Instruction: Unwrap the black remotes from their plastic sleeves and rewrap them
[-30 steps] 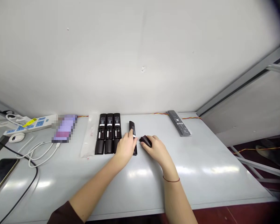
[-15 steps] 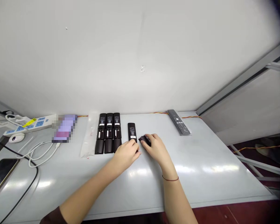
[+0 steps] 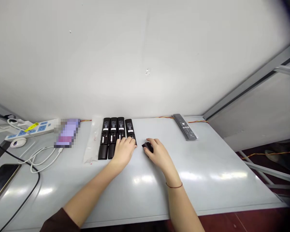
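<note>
Several black remotes (image 3: 106, 125) lie face down side by side, their battery compartments uncovered, with black covers (image 3: 103, 152) below them. My left hand (image 3: 124, 150) is closed on the lower part of the rightmost remote (image 3: 130, 126), which lies slightly tilted beside the row; its lower end is partly hidden by the fingers. To the right, my right hand (image 3: 157, 152) holds a small black cover (image 3: 148, 147) between thumb and fingers at the table surface.
A wrapped remote (image 3: 185, 127) lies face up at the back right. Left of the row are a clear plastic bag (image 3: 93, 141), a blurred phone (image 3: 67, 132), a power strip (image 3: 42, 128), white cable, a black cable and another phone (image 3: 2, 180). A wall borders the table's back.
The separate remote has moved left and back, close beside the row, with my left hand on it. My right hand has shifted slightly left with the black cover.
</note>
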`<state>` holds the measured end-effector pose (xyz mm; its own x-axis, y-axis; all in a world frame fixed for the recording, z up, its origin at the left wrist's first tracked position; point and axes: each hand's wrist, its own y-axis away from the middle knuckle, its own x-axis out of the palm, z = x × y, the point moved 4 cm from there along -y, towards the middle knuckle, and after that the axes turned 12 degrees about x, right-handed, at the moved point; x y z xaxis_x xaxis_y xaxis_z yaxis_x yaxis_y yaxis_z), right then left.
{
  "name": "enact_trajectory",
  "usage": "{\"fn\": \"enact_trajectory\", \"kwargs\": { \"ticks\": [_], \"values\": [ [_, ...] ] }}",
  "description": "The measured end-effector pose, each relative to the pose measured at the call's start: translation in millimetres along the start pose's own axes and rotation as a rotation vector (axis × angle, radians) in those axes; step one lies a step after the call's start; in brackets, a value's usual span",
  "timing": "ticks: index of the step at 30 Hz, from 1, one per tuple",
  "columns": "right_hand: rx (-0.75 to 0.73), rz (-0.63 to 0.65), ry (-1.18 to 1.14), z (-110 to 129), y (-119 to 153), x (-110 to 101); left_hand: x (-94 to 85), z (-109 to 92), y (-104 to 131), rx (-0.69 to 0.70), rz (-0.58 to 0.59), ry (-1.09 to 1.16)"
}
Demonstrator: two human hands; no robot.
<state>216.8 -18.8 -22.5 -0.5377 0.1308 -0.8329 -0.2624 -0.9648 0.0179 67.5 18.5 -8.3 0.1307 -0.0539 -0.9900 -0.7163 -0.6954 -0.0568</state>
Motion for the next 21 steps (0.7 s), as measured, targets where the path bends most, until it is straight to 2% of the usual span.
{"fn": "enact_trajectory", "kwargs": {
  "ticks": [10,18,21],
  "values": [
    [-0.105,0.028,-0.069,14,5,2,-3.2,9,-4,-0.015,-0.045,-0.029],
    [-0.164,0.143,-0.15,27,11,5,-0.7,15,-6,-0.024,-0.056,-0.021],
    [-0.181,0.206,-0.16,31,15,5,-2.2,18,-5,0.012,-0.075,0.012]
  ]
}}
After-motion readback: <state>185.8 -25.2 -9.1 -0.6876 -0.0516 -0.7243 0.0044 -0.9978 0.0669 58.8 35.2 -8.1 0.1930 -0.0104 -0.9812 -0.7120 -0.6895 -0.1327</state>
